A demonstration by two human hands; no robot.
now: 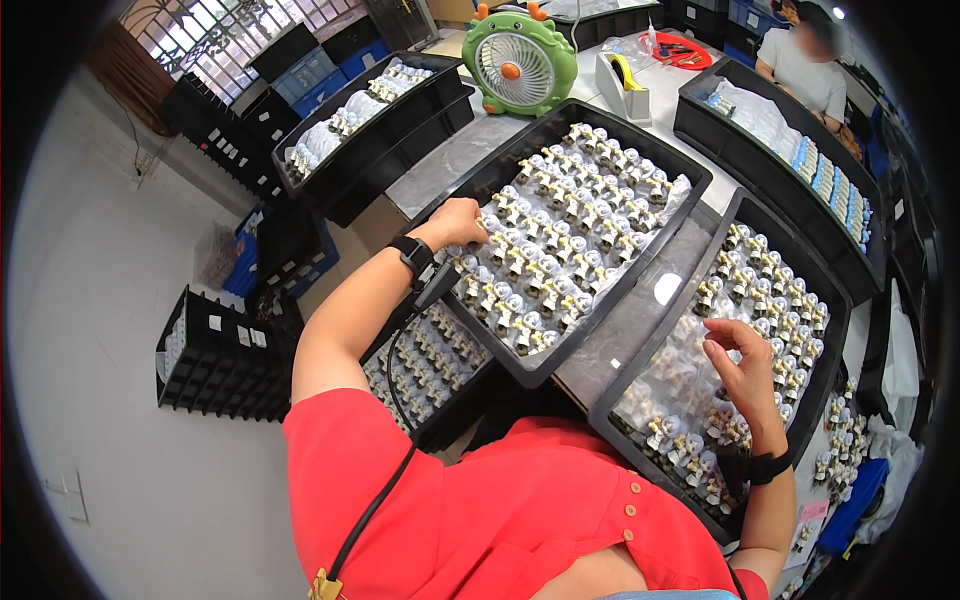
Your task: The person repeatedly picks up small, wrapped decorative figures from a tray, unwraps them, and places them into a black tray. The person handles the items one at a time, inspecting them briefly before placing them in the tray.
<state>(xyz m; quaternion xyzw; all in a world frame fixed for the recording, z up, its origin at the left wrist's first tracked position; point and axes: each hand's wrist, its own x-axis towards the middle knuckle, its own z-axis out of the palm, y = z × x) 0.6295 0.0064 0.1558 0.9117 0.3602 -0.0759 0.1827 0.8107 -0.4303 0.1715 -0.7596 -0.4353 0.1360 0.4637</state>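
Observation:
Rows of small white-and-gold figurines (pixel 560 225) with clear, pale rounded tops fill a black tray in front of me. At the left end of a row, my left hand (pixel 461 223) is closed, its fingertips down on a figurine at the tray's left side; the fingers partly cover it. Over the black tray (pixel 838 300) on the right hovers my right hand (pixel 742 368), palm inward, fingers curved and thumb apart, with nothing visible between them. Similar figurines (pixel 765 275) stand there, some under cloudy plastic sheeting (pixel 650 390).
A green cartoon-shaped fan (pixel 519 62), a tape dispenser (pixel 622 90) and a red dish of tools (pixel 680 52) stand at the back. More black trays surround me, one low at left (pixel 430 365). A person (pixel 806 65) sits at the far right.

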